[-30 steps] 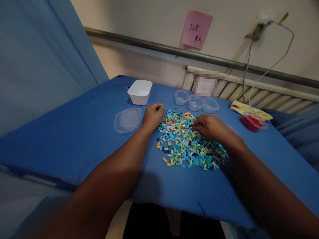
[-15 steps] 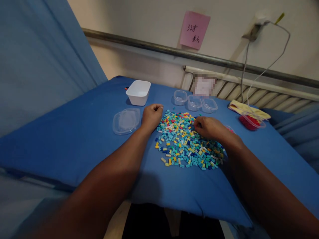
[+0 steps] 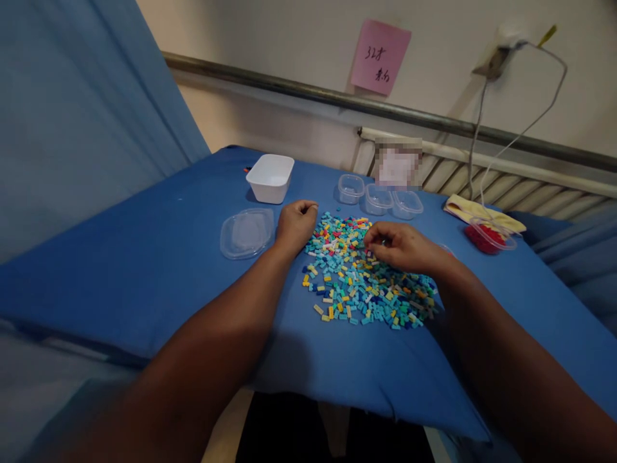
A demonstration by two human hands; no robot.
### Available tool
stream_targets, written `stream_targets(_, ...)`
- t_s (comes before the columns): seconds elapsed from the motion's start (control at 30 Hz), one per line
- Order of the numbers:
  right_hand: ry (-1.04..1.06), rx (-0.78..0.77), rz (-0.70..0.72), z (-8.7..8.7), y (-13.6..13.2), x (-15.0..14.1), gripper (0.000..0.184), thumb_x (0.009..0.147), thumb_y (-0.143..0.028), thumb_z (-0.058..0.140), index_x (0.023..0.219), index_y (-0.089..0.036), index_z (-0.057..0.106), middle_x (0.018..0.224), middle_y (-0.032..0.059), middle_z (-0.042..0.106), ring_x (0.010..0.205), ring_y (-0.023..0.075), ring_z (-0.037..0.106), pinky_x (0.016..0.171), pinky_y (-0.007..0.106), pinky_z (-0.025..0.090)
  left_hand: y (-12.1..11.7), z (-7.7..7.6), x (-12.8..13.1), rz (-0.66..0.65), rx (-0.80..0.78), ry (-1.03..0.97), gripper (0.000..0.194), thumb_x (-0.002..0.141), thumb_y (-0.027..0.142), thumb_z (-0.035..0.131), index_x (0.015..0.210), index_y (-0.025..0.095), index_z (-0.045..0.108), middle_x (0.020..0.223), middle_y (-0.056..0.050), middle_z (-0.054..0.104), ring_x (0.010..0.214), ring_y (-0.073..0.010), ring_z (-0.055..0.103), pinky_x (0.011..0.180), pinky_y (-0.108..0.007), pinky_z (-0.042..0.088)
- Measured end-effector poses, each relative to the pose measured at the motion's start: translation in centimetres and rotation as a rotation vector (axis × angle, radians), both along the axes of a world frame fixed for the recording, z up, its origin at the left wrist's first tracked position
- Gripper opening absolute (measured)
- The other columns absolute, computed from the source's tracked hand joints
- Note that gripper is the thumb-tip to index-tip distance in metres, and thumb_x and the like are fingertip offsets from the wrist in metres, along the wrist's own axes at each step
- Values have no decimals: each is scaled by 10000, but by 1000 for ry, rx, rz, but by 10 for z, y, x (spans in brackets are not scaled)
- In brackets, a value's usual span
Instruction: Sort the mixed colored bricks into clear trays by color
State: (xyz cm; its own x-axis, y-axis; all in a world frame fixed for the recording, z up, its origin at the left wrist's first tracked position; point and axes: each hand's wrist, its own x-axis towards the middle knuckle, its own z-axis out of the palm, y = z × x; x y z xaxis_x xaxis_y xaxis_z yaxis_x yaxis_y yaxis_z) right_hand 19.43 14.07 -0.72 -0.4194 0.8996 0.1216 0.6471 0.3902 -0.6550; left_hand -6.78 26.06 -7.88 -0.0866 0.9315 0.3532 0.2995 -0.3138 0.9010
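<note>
A spread-out pile of small toy bricks (image 3: 357,283), mostly light blue with yellow, green, pink and white ones, lies on the blue-covered table (image 3: 144,257). My left hand (image 3: 297,226) rests at the pile's upper left edge with its fingers curled closed; what they hold, if anything, is hidden. Over the upper right part of the pile is my right hand (image 3: 398,245), thumb and fingertips pinched together just above the bricks. Anything between those fingertips is too small to make out.
A white tub (image 3: 270,183) and a clear lid (image 3: 247,233) sit left of the pile. Behind it stand three clear containers, one a square tub (image 3: 351,188). Far right are a container of red pieces (image 3: 486,238) and a yellow cloth (image 3: 482,212). A radiator (image 3: 463,161) lines the wall.
My right hand has shifted a little to the left over the bricks, its fingers now less tightly curled. My left hand keeps its place at the pile's edge.
</note>
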Motion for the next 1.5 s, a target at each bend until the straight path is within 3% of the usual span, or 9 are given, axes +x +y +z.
stream_targets(0.1,-47,121,-92,-6,7,6,226,886,-231,658,1077,-196,773,953,46,775,830,194,692,752,311,525,-1,1,1,2,-1,6,283,903,336,649,1017,161,841,923,-60,789,851,-216,711,768,-308,512)
stream_targets(0.23,-209,197,-22,-17,12,1,231,875,-164,654,1040,-206,809,1030,69,798,904,216,718,838,336,537,-2,3,1,6,-17,21,276,908,322,649,1022,158,839,929,-57,789,848,-207,705,802,-302,531)
stream_targets(0.33,-293,191,8,-22,13,-3,274,893,-130,632,1056,-236,825,1098,60,815,965,224,736,887,341,538,-2,3,1,-3,-24,12,279,919,327,643,1028,156,834,932,-55,788,851,-205,701,808,-298,536)
stream_targets(0.63,-515,87,-36,-11,12,3,293,921,-210,648,1142,-262,833,1128,64,823,933,233,731,803,324,513,-3,3,1,4,-26,14,278,915,337,648,1028,163,834,916,-58,779,855,-213,698,783,-298,525)
stream_targets(1.0,-490,41,10,-7,9,3,352,917,-187,622,1180,-246,848,1096,54,833,913,214,739,799,295,501,-1,2,0,0,-7,18,281,910,325,647,1029,156,836,923,-52,778,857,-203,698,829,-305,528)
stream_targets(1.17,-537,35,88,-1,5,2,309,932,-172,572,1013,-250,859,944,25,821,802,191,691,730,298,457,-2,2,1,7,-16,13,285,901,326,652,1032,153,836,921,-59,780,849,-204,692,824,-303,533)
stream_targets(1.4,-450,21,60,4,6,14,266,947,-195,625,1090,-255,841,1112,47,829,964,212,731,836,302,506,-7,9,0,-4,-24,-6,273,893,319,661,1019,154,838,932,-62,784,851,-200,697,850,-296,541)
stream_targets(1.5,-351,-30,12,9,5,24,230,966,-254,635,1088,-253,830,1007,32,823,866,191,723,780,294,514,-8,11,0,4,-35,-7,279,887,311,667,1033,147,838,942,-69,787,856,-203,697,858,-298,543)
